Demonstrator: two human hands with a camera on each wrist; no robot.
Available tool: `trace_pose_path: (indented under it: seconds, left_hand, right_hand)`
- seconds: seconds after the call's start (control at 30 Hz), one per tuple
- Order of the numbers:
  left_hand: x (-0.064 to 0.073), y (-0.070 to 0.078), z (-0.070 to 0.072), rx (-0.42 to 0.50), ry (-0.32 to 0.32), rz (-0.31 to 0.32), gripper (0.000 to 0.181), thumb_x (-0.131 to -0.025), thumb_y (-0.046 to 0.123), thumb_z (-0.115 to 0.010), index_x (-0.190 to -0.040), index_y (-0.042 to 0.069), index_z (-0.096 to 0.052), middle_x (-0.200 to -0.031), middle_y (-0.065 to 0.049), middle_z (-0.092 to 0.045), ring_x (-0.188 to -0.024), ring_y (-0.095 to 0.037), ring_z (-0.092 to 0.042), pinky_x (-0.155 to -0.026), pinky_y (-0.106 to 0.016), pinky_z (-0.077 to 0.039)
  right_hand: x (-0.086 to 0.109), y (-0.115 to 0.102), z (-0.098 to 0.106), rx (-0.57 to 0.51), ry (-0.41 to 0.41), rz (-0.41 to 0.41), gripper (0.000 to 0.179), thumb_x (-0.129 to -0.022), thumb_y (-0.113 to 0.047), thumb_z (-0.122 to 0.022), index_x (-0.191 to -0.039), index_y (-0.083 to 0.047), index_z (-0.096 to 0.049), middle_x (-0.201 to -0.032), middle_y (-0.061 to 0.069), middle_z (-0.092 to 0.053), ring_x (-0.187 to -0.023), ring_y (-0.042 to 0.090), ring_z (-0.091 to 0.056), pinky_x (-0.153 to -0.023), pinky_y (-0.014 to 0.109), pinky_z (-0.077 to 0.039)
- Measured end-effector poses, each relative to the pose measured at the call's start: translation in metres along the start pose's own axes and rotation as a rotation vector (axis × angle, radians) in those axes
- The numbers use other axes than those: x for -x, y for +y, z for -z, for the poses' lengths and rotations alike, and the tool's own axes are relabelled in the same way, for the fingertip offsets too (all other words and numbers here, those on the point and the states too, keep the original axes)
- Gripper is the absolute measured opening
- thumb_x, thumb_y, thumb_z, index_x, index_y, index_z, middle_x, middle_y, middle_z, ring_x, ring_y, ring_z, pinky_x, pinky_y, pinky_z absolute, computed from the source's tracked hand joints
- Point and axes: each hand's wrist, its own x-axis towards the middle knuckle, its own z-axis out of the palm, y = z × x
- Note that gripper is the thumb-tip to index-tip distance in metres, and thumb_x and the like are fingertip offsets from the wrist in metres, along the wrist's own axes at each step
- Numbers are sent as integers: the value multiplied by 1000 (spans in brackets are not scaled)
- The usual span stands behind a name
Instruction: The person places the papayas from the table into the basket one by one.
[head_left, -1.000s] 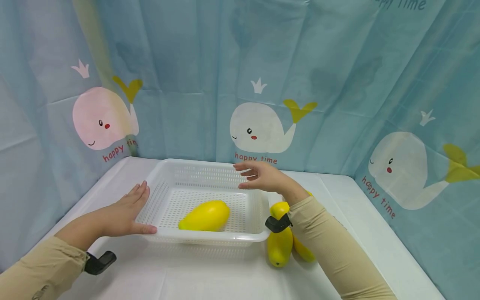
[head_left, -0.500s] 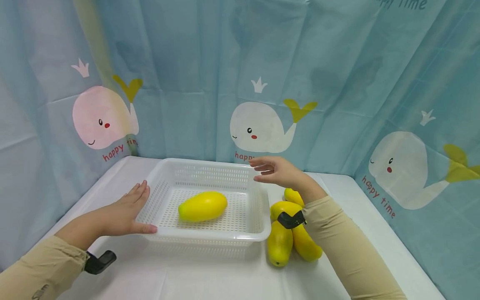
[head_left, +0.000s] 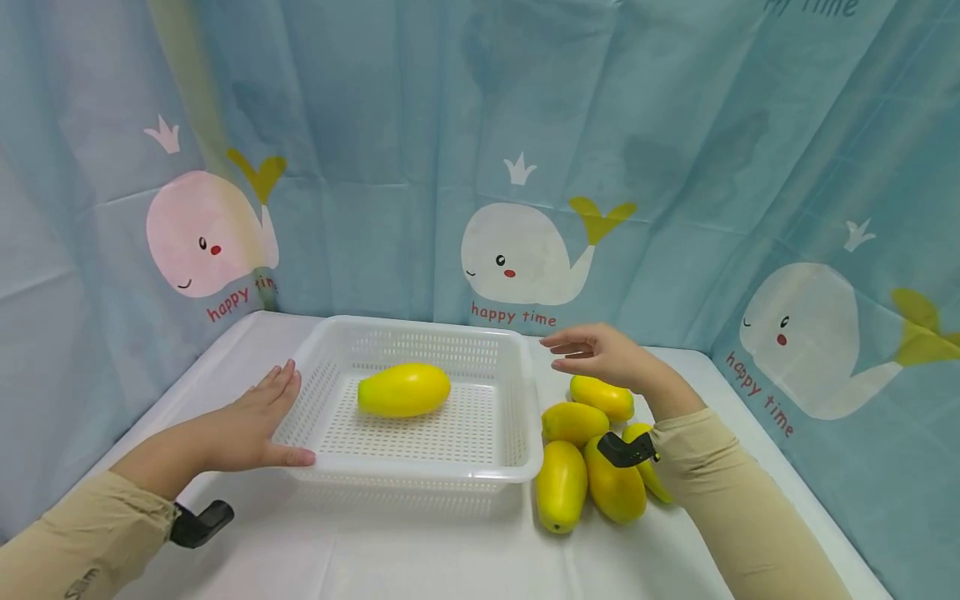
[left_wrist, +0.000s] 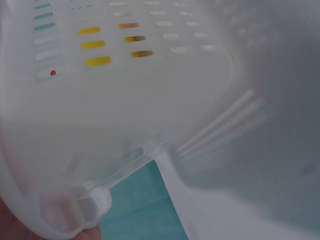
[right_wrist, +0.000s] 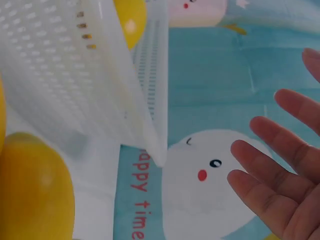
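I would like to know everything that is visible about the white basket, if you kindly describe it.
The basket is white, slightly translucent and looks like plastic: rectangular, with rounded corners, a smooth rim, slotted walls and a perforated floor. It stands upright on the white table, with one yellow fruit lying inside. The left hand rests at its left rim, thumb by the near-left corner. More yellow fruits lie beside its right side; whether any touches it is unclear.

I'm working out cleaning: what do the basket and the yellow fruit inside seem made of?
The basket: probably white moulded plastic, lightly glossy, judging by its regular slots and rounded, shiny rim. The yellow fruit: smooth with a soft sheen; real skin or a plastic imitation, I can't tell.
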Motion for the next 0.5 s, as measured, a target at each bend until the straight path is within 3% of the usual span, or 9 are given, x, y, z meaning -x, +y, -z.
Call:
trace_pose_path:
  seconds: [0.5]
  left_hand:
    - [1, 1, 0, 1, -1, 10, 127, -62, 71, -62, -142, -8, -3, -150, -25, 7, -136, -43, 3, -100, -64, -10]
  right_hand:
    - [60, 40, 21, 1, 80, -95, 45, -87, -29, -62, -126, -9, -53, -127, 14, -54, -117, 34, -51, -91, 41, -47]
